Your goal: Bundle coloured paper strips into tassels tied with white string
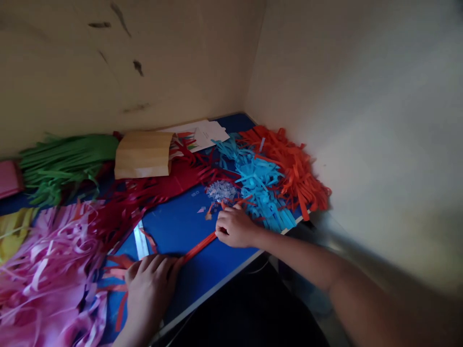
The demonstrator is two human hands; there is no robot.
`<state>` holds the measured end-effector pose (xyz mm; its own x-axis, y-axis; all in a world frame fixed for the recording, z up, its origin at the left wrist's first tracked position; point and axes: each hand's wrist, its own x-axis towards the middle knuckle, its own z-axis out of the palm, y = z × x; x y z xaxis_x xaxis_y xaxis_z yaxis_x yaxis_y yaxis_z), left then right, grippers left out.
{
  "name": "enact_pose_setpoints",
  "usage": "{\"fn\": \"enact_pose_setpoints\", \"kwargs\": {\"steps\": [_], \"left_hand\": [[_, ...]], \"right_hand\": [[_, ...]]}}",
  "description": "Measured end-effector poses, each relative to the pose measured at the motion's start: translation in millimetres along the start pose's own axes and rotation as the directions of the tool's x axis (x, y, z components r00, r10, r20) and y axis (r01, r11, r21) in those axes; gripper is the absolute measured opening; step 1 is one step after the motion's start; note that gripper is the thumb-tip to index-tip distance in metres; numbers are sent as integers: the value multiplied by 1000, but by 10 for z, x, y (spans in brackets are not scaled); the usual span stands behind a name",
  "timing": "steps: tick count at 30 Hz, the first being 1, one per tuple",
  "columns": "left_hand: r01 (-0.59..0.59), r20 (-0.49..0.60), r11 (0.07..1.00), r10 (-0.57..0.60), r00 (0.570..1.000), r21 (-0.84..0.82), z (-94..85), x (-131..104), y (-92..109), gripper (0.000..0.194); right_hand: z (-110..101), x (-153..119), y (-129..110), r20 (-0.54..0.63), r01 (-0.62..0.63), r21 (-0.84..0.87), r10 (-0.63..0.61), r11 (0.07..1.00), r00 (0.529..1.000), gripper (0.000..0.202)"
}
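An orange-red twisted paper strip (198, 248) stretches low over the blue tabletop between my two hands. My left hand (154, 282) closes over its near end, where frayed orange tassel ends (117, 270) fan out to the left. My right hand (237, 225), fingers curled, grips the other end, with more orange tips showing past the knuckles. Just beyond the right hand lies a small heap of pale paper scraps (221, 191). A flat, light-coloured strip like a ruler (141, 241) rests behind my left hand.
Pink fringed paper (54, 265) covers the left side. Green fringe (68, 156), a tan paper envelope (143, 154) and dark red fringe (173, 180) lie along the back. Blue fringe (258, 180) and orange fringe (292, 168) pile up at right, beside the wall.
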<state>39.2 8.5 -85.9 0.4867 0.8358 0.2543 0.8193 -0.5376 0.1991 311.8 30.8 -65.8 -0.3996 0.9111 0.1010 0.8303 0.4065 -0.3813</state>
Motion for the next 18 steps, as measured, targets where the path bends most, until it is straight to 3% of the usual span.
{"fn": "enact_pose_setpoints", "kwargs": {"steps": [8, 15, 18], "left_hand": [[39, 20, 999, -38, 999, 0, -55, 31, 48, 37], [85, 210, 994, -98, 973, 69, -178, 205, 106, 34], [69, 187, 990, -92, 978, 125, -238, 231, 167, 22]], "right_hand": [[-10, -6, 36, 4, 20, -2, -20, 1000, 1000, 15], [-79, 79, 9, 82, -37, -11, 38, 999, 996, 18], [-108, 44, -33, 20, 6, -52, -5, 999, 1000, 11]]}}
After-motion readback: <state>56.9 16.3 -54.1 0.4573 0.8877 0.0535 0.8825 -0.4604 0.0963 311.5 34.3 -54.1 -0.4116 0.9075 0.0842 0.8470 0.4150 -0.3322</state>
